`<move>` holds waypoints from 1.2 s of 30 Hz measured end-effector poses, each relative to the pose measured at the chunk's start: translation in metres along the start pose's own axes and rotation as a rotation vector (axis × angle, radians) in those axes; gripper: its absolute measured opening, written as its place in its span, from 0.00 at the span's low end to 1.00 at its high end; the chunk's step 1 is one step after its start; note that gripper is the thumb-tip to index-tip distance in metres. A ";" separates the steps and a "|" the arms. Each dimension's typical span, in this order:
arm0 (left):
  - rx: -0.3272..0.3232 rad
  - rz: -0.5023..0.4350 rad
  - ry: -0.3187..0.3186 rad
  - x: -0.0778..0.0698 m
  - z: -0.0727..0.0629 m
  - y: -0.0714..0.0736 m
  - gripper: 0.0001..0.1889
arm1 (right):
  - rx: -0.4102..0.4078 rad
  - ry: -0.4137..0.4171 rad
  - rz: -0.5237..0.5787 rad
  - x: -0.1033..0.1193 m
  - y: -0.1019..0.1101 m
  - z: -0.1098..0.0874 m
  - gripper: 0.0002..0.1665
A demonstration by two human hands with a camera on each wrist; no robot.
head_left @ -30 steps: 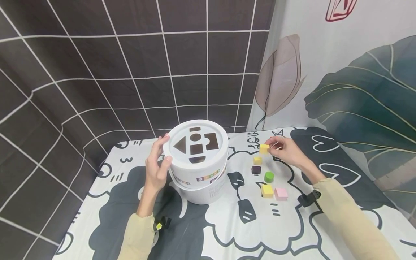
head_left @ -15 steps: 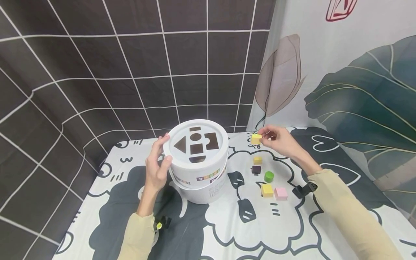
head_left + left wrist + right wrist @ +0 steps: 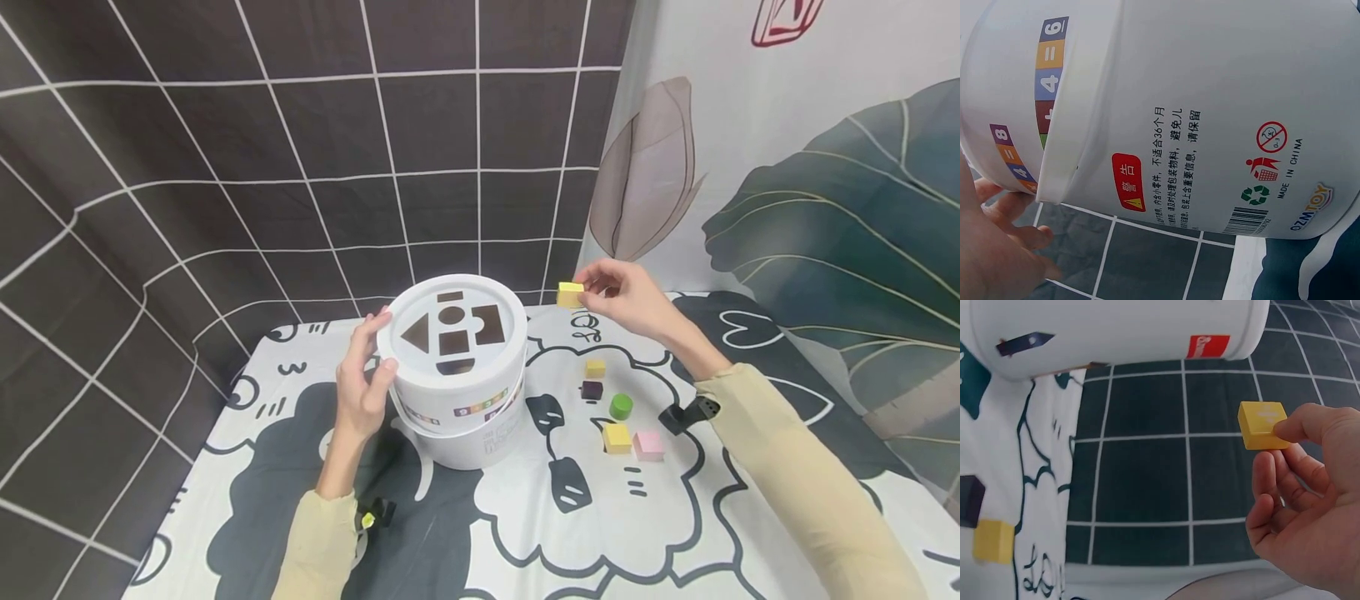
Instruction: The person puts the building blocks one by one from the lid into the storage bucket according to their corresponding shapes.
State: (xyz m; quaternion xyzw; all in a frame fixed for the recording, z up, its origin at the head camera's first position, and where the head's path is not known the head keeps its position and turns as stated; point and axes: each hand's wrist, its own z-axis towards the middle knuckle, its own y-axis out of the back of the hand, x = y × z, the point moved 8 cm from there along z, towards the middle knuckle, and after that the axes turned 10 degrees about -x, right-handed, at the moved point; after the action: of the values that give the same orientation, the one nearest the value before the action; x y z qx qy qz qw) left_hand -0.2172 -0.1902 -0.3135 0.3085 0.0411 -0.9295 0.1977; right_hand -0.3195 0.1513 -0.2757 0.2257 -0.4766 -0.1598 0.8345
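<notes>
A white shape-sorter bucket (image 3: 457,400) stands upright, its lid (image 3: 491,292) cut with a triangle, a circle and several other holes. My left hand (image 3: 360,396) holds the bucket's left side near the top, thumb at the lid's rim. Several of that hand's fingers (image 3: 1013,212) show bent beside the bucket in the left wrist view. To the right of the bucket, my right hand (image 3: 633,304) pinches a yellow block (image 3: 570,295) between thumb and fingers, raised above the table. The right wrist view shows this yellow block (image 3: 1263,425) apart from the bucket.
On the patterned cloth (image 3: 525,533) right of the bucket lie a small yellow block (image 3: 595,368), a dark purple block (image 3: 592,390), a green cylinder (image 3: 620,407), a larger yellow block (image 3: 617,438) and a pink block (image 3: 648,446). A dark grid-patterned curtain (image 3: 322,167) hangs behind.
My right hand has lifted the yellow block and carried it leftward and away from me, closer to the bucket. The left hand and the bucket have stayed in place.
</notes>
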 end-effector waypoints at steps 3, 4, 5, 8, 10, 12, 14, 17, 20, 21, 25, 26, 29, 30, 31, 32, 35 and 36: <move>0.002 0.005 0.004 0.001 0.000 0.000 0.31 | -0.005 0.027 0.017 0.009 -0.003 0.006 0.12; 0.003 0.005 0.006 0.001 0.000 0.000 0.30 | -0.006 0.033 0.025 0.012 -0.004 0.008 0.11; 0.003 0.003 0.005 0.001 0.000 0.000 0.30 | -0.003 0.037 0.026 0.015 -0.005 0.010 0.12; 0.004 0.000 0.007 0.000 -0.001 0.000 0.30 | 0.006 0.044 0.027 0.023 -0.009 0.015 0.12; 0.002 0.001 0.007 0.000 -0.001 0.000 0.30 | 0.013 0.052 0.033 0.029 -0.012 0.018 0.12; -0.001 0.002 0.003 0.000 -0.001 0.000 0.30 | 0.023 0.057 0.047 0.035 -0.016 0.021 0.12; -0.003 0.004 -0.004 0.001 0.000 0.000 0.30 | 0.031 0.066 0.059 0.039 -0.021 0.024 0.12; -0.006 0.002 -0.014 0.000 0.001 0.000 0.30 | 0.051 0.082 0.084 0.046 -0.030 0.030 0.12; -0.005 -0.001 -0.014 -0.001 0.002 0.000 0.30 | 0.059 0.115 0.090 0.055 -0.038 0.035 0.11; -0.004 -0.002 -0.012 -0.001 0.002 0.000 0.30 | 0.061 0.125 0.091 0.057 -0.041 0.037 0.11; -0.001 0.001 -0.007 -0.001 0.002 0.000 0.30 | 0.072 0.141 0.081 0.065 -0.051 0.043 0.11; -0.001 0.003 -0.007 -0.001 0.002 0.000 0.30 | 0.077 0.141 0.080 0.067 -0.054 0.044 0.11; 0.000 0.012 -0.005 -0.001 0.002 0.001 0.30 | 0.089 0.142 0.073 0.072 -0.064 0.048 0.11; -0.001 0.013 -0.005 0.000 0.002 0.001 0.30 | 0.094 0.145 0.072 0.073 -0.067 0.049 0.10; -0.002 0.013 -0.007 0.000 0.002 0.001 0.30 | 0.097 0.149 0.070 0.075 -0.070 0.050 0.10; -0.003 0.013 -0.007 0.000 0.002 0.001 0.30 | 0.101 0.152 0.067 0.077 -0.074 0.051 0.10; -0.005 0.012 -0.010 0.000 0.001 0.001 0.30 | 0.112 0.161 0.058 0.082 -0.083 0.053 0.10; -0.006 0.011 -0.010 -0.001 0.001 0.001 0.30 | 0.113 0.163 0.052 0.083 -0.085 0.054 0.10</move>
State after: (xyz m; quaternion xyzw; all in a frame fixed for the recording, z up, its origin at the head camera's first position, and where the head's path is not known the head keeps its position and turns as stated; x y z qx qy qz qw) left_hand -0.2170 -0.1909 -0.3124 0.3035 0.0409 -0.9298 0.2040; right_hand -0.3296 0.0271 -0.2365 0.2723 -0.4211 -0.0917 0.8603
